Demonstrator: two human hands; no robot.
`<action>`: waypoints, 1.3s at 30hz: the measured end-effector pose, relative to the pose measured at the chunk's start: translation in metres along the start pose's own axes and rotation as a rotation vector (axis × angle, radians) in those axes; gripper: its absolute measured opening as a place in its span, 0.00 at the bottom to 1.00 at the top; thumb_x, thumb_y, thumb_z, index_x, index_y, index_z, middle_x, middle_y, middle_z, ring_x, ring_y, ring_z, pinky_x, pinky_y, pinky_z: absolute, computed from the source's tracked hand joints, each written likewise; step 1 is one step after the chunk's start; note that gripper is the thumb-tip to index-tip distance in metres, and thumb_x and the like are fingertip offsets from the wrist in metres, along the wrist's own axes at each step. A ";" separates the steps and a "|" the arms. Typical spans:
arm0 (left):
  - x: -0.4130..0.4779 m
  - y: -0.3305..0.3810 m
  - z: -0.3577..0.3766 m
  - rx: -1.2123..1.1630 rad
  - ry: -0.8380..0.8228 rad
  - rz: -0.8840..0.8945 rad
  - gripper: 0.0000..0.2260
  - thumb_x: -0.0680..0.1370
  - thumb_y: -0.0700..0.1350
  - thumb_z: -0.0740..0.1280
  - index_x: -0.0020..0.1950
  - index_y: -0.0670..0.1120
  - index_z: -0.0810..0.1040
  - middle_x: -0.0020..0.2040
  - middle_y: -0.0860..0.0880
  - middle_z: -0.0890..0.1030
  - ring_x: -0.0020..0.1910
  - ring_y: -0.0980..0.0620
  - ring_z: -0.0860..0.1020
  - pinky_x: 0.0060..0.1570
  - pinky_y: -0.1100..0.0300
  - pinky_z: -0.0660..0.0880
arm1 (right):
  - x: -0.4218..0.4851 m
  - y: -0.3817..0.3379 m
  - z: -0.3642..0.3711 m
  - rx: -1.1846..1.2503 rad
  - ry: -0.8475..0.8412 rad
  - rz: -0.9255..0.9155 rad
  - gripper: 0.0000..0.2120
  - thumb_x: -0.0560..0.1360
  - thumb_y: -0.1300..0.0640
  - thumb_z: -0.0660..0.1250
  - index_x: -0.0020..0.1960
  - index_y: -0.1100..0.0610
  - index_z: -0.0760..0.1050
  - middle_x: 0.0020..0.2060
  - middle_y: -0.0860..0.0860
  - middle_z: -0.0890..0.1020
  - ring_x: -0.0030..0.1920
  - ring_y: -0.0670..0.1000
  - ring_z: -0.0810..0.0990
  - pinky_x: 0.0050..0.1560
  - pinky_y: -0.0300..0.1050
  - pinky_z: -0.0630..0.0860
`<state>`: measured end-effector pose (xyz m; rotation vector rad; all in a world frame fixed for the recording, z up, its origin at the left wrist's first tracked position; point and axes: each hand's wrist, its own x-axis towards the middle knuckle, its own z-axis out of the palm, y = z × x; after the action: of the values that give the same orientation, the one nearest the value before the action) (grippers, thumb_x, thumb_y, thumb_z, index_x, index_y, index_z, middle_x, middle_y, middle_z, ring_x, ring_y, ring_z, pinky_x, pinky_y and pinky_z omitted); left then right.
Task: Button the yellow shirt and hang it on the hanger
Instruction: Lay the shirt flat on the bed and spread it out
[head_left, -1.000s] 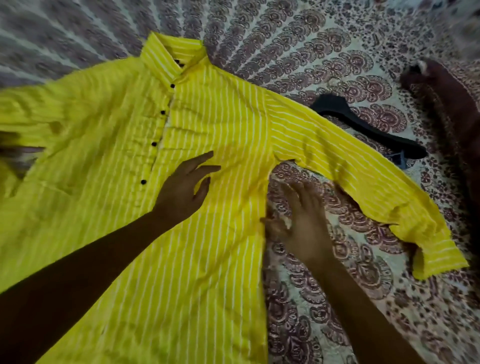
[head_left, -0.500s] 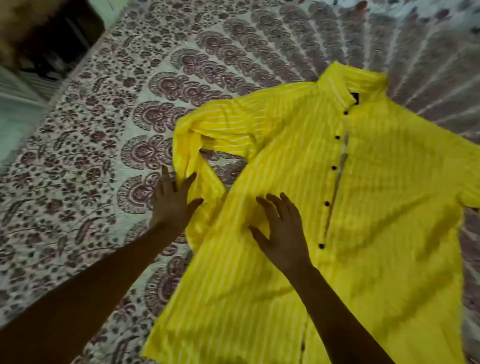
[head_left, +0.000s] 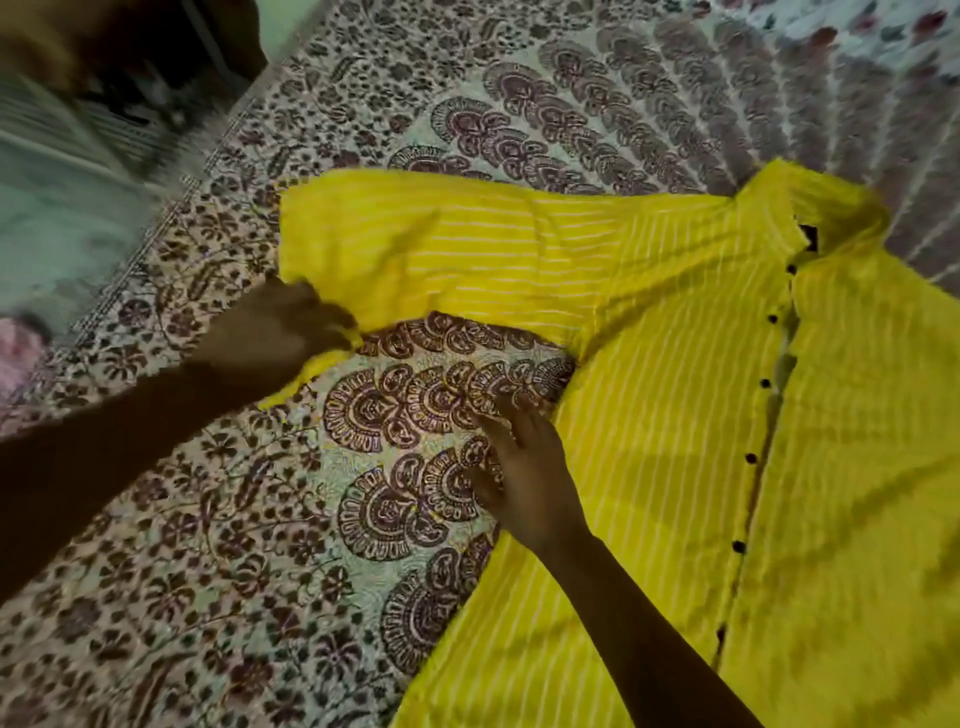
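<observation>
Head view: the yellow shirt (head_left: 675, 415) lies front-up on the bedsheet (head_left: 234, 571). We judge the placket closed, and we see no hanger. Our left hand (head_left: 275, 332) grips the sleeve (head_left: 467, 260) end, fingers curled round the cloth. Our right hand (head_left: 524, 467) lies flat on the sheet, fingers spread, touching the shirt's side edge. Risk: a sleeve tug drags and rumples the body, since nothing pins the torso. The bed edge (head_left: 171, 208) is near the cuff, so there's little room leftward and open sheet toward us.
</observation>
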<state>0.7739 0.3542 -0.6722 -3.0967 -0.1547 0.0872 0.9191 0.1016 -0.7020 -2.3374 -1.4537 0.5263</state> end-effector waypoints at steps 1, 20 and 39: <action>0.001 0.007 -0.002 0.008 -0.082 0.015 0.17 0.65 0.38 0.57 0.44 0.46 0.83 0.50 0.45 0.83 0.43 0.41 0.80 0.38 0.51 0.79 | 0.002 0.000 0.001 0.009 -0.002 -0.004 0.27 0.71 0.44 0.55 0.66 0.54 0.71 0.67 0.58 0.71 0.70 0.64 0.65 0.66 0.64 0.66; 0.209 0.294 -0.044 -0.631 0.419 -0.050 0.13 0.73 0.40 0.59 0.50 0.48 0.81 0.52 0.51 0.82 0.47 0.53 0.74 0.50 0.60 0.71 | -0.101 0.187 -0.115 0.222 0.542 0.197 0.18 0.74 0.54 0.62 0.62 0.57 0.74 0.59 0.55 0.77 0.65 0.49 0.68 0.63 0.43 0.68; 0.458 0.617 -0.007 -0.360 -0.193 0.358 0.45 0.65 0.64 0.71 0.75 0.55 0.52 0.77 0.40 0.45 0.75 0.35 0.43 0.69 0.35 0.44 | -0.268 0.579 -0.294 -0.158 0.485 0.700 0.21 0.75 0.57 0.61 0.66 0.62 0.69 0.62 0.63 0.72 0.64 0.63 0.68 0.64 0.52 0.64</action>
<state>1.2896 -0.2136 -0.7162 -3.4284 0.4290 0.4132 1.4010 -0.4097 -0.6797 -2.8079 -0.4600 -0.0204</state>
